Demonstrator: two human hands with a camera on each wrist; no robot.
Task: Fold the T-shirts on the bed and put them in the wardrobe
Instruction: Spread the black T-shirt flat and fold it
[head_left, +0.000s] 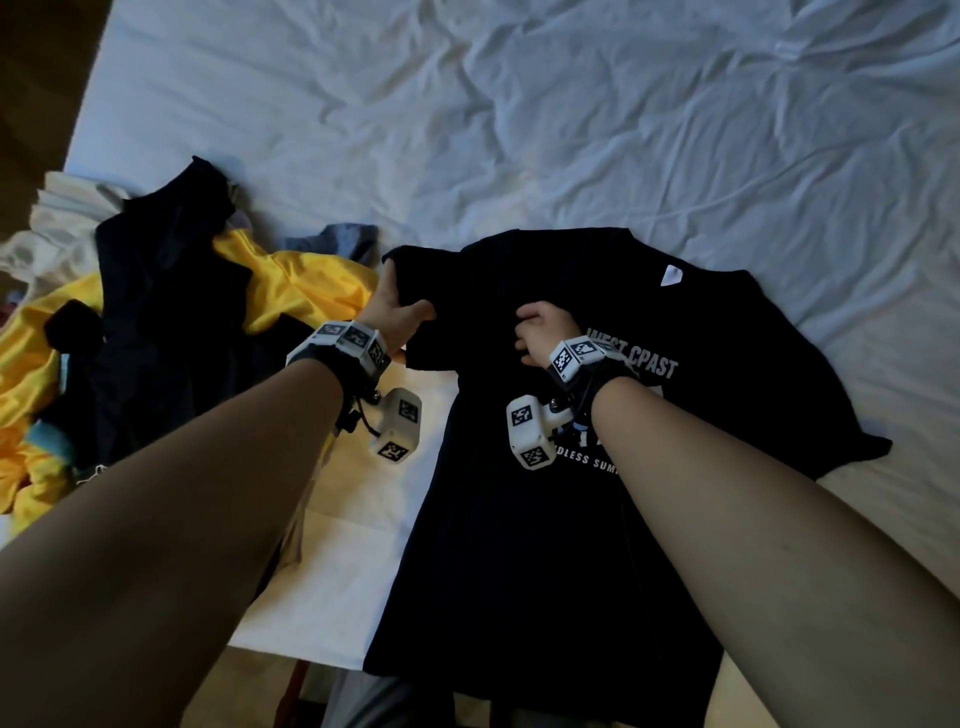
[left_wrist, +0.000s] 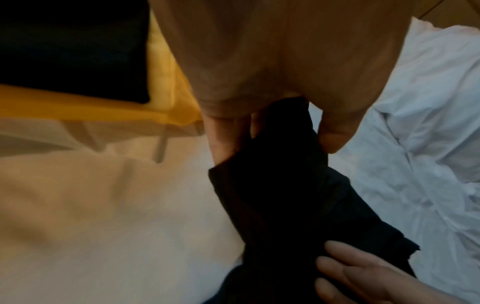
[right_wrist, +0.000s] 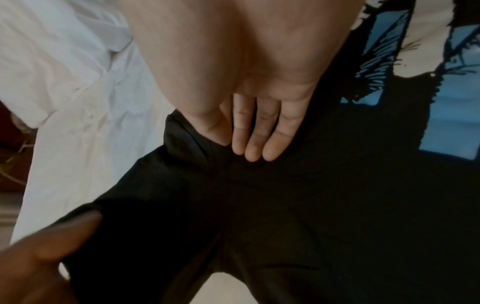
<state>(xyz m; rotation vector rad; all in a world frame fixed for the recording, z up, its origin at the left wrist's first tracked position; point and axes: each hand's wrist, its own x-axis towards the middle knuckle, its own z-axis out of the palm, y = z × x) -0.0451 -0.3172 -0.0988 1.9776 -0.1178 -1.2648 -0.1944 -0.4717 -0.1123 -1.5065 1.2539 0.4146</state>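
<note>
The black T-shirt lies spread near the bed's front edge, its folding barely begun. The left hand pinches its sleeve; the right hand presses straight fingers on the chest. The clothes pile at the left edge waits unfolded (no wardrobe in view).

Black printed T-shirt flat on bed
</note>
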